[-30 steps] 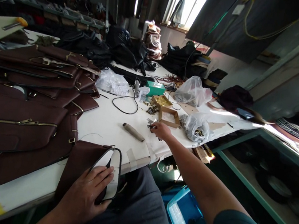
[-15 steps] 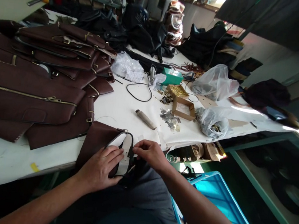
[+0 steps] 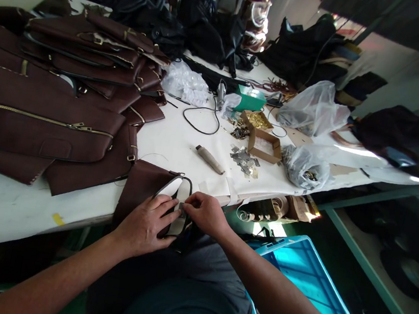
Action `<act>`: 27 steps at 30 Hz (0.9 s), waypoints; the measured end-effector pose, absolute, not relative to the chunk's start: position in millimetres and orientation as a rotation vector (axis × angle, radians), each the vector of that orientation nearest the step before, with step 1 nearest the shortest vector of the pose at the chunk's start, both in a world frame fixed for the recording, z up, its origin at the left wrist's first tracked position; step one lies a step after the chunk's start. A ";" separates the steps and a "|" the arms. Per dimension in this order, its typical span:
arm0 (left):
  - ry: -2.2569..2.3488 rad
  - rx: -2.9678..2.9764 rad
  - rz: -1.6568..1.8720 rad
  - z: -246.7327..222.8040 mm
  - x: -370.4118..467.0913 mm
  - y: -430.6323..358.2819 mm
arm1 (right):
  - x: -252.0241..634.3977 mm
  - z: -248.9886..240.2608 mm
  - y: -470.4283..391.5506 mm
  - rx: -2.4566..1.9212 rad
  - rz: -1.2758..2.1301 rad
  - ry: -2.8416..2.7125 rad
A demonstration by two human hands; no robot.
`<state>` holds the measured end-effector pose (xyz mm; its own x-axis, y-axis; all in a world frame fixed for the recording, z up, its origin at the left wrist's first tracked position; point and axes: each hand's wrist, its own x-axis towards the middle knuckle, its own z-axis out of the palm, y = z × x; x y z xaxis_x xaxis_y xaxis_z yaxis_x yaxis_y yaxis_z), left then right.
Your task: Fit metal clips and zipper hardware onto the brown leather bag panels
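A dark brown leather bag piece [image 3: 138, 186] hangs over the table's front edge, its pale inner side [image 3: 184, 191] with dark edging turned up towards me. My left hand [image 3: 146, 226] is closed on this piece, fingers across its pale face and thumb at the lower edge. At the right side of that face is my right hand [image 3: 205, 213], its thumb and forefinger pinched together against the surface. A small greyish flat piece seems to lie under those fingertips, too hidden to name.
Brown leather bags [image 3: 51, 126] are piled on the left. On the white table [image 3: 180, 143] lie a wrapped-handle tool [image 3: 210, 159], flat metal plates [image 3: 245, 161], a cardboard box [image 3: 265, 146] and a plastic bag [image 3: 304, 167]. A blue crate [image 3: 317, 274] stands low at right.
My right fingertips have moved inwards, from beside the pale inner side onto it. My left hand keeps its hold. The whole view has shifted slightly.
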<state>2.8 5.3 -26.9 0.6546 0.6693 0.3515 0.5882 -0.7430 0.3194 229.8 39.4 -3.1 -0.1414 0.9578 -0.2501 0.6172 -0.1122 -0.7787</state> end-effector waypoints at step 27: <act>1.109 2.701 0.532 -15.6 7.8 5.9 | 242.8 20.0 134.8 -1.218 1.259 -1.283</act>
<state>7.8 5.9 -15.6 0.6593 0.7058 0.2592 0.6438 -0.7079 0.2905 242.8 134.8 20.0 -0.0726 0.9971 -0.0212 0.0405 -0.0183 -0.9990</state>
